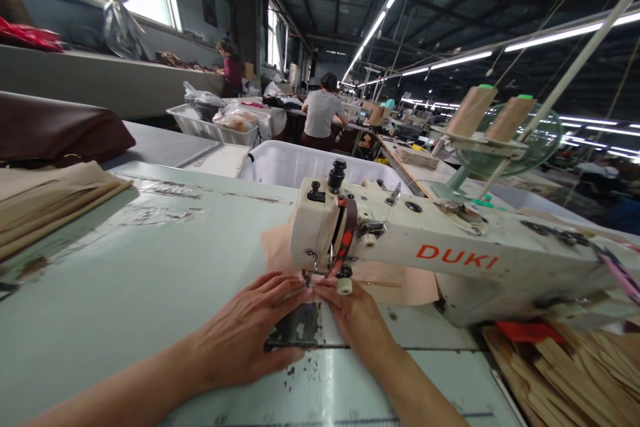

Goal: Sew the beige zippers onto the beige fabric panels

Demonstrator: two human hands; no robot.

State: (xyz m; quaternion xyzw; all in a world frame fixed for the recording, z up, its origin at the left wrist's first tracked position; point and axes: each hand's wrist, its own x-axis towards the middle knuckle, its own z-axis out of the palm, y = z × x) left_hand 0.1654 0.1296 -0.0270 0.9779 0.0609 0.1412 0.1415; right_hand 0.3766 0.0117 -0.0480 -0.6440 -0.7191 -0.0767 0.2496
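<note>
A cream sewing machine (pixel 390 227) with red lettering stands over a pale green table (pixel 125 300). Under its head lies a tan, leather-like piece (pixel 415 280) with a slim zipper-like strip on its right part. My left hand (pixel 255 327) rests flat beside the presser foot (pixel 308 278), fingers stretched out over the piece's near edge and thumb apart. From the right, my right hand (pixel 355 313) reaches in with its fingertips on the piece close to the needle. The machine partly covers those fingers, and both hands' fingertips nearly meet.
Stacked tan pieces (pixel 45 200) lie at the left, and more tan strips (pixel 575 367) at the lower right. Behind the machine is a white plastic bin (pixel 320 163). Thread cones (pixel 470 110) stand at the right near a green fan (pixel 535 140). A person (pixel 323 110) sits farther back.
</note>
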